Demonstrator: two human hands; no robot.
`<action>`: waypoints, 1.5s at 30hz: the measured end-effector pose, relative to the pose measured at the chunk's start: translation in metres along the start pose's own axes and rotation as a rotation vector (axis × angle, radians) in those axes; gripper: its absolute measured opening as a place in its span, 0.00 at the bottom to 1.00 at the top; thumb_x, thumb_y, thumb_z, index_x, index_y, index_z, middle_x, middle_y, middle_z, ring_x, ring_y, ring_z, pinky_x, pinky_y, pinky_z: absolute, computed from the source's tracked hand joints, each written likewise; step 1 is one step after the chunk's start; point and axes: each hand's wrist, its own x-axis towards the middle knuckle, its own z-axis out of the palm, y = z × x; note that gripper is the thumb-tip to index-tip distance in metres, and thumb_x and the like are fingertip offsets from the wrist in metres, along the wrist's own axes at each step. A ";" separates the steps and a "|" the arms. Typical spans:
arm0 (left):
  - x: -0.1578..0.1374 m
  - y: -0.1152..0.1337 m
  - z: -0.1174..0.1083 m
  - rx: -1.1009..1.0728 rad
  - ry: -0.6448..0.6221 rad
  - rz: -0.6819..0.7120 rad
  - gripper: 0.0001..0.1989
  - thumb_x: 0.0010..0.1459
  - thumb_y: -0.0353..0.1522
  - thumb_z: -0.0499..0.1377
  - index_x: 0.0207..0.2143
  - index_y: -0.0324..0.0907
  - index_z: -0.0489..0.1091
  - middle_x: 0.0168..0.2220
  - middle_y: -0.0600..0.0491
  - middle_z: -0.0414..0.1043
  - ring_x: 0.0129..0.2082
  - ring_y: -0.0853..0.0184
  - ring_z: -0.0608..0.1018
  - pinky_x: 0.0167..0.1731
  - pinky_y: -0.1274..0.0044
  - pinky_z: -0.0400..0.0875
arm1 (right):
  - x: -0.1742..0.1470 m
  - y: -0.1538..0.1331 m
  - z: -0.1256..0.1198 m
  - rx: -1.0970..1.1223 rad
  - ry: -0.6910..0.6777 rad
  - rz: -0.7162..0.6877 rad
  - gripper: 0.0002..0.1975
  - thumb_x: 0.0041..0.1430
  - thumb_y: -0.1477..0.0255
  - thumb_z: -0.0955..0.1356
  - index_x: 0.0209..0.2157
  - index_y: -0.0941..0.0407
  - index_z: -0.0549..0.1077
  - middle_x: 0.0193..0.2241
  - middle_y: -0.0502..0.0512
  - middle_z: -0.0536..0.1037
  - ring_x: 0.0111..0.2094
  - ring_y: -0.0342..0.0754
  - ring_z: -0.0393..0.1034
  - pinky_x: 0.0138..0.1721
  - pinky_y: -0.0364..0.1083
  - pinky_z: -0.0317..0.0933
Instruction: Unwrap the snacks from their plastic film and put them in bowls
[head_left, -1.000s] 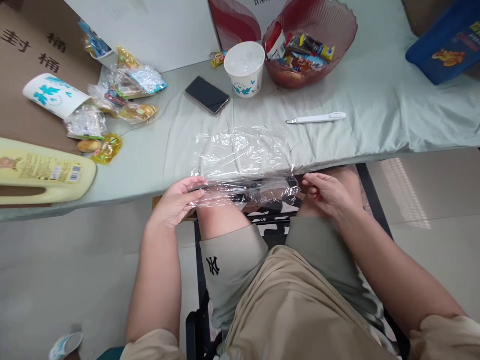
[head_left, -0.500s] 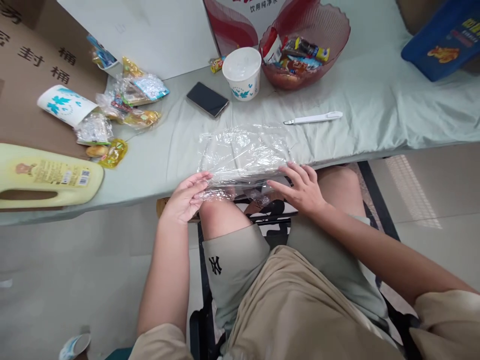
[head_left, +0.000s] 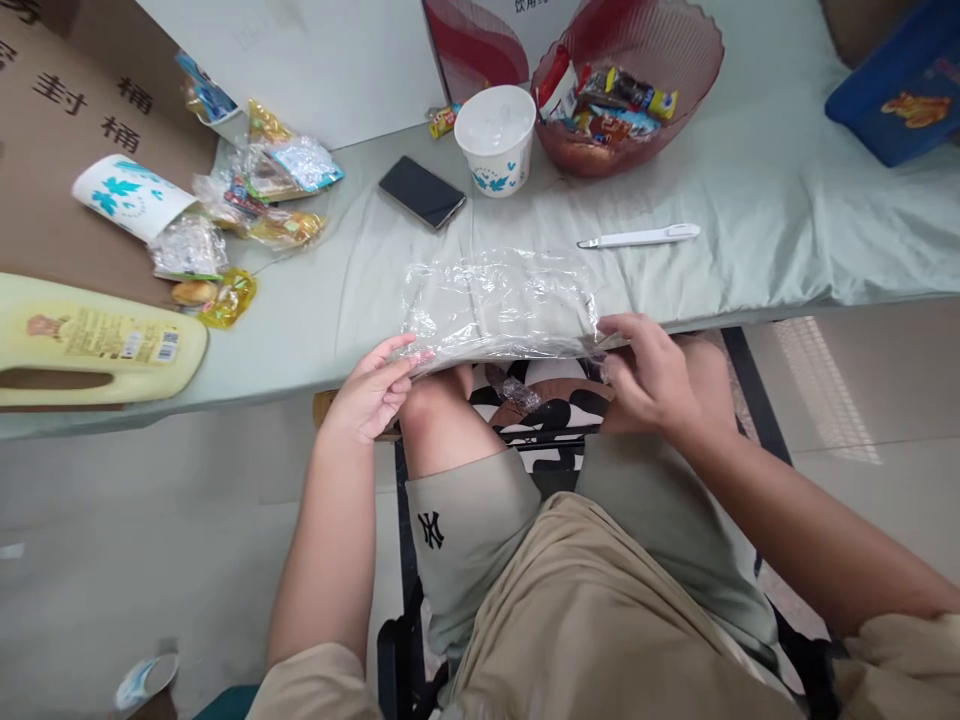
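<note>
A sheet of clear plastic film point(head_left: 499, 305), possibly a flattened bag, lies wrinkled at the table's front edge. My left hand point(head_left: 375, 390) pinches its near left corner between thumb and fingers. At the near right corner, my right hand point(head_left: 649, 372) grips the film with thumb and fingertips. Between the hands the near edge is stretched nearly straight over the table edge. Beyond the film lie a black phone point(head_left: 422, 192) and a white-handled knife point(head_left: 639, 236) with a small blade. Another crumpled piece of clear plastic point(head_left: 514, 388) shows below the table edge, between my knees.
A white paper cup point(head_left: 495, 140) stands beside a pink bowl point(head_left: 701, 60) of wrapped snacks. On the left are a tipped paper cup point(head_left: 131, 195), several packaged snacks point(head_left: 289, 230) and a yellow jug point(head_left: 112, 340). Boxes point(head_left: 300, 60) stand behind; a blue container point(head_left: 885, 90) is at the right.
My right hand has moved right and closed on the film's near right corner. The near edge is now straighter and tighter. My left hand stays at the left corner.
</note>
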 end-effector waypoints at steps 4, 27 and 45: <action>-0.002 0.001 0.004 0.025 0.026 -0.010 0.19 0.53 0.21 0.67 0.47 0.41 0.75 0.41 0.48 0.81 0.14 0.87 0.63 0.11 0.93 0.54 | -0.010 0.001 0.019 -0.075 0.041 -0.087 0.32 0.56 0.52 0.72 0.59 0.52 0.70 0.60 0.65 0.74 0.63 0.67 0.67 0.62 0.64 0.59; 0.003 -0.026 -0.022 0.966 0.042 0.786 0.46 0.52 0.34 0.70 0.69 0.48 0.54 0.63 0.42 0.68 0.68 0.52 0.68 0.70 0.58 0.59 | 0.035 -0.016 0.010 0.639 0.143 0.550 0.16 0.63 0.54 0.71 0.35 0.53 0.75 0.21 0.47 0.71 0.19 0.40 0.64 0.23 0.42 0.60; 0.054 -0.014 0.004 0.714 0.317 0.933 0.09 0.58 0.37 0.64 0.35 0.42 0.81 0.38 0.50 0.81 0.42 0.61 0.83 0.45 0.71 0.78 | 0.037 -0.009 0.009 0.498 0.132 0.554 0.10 0.64 0.63 0.68 0.33 0.55 0.75 0.23 0.49 0.73 0.20 0.40 0.62 0.20 0.41 0.56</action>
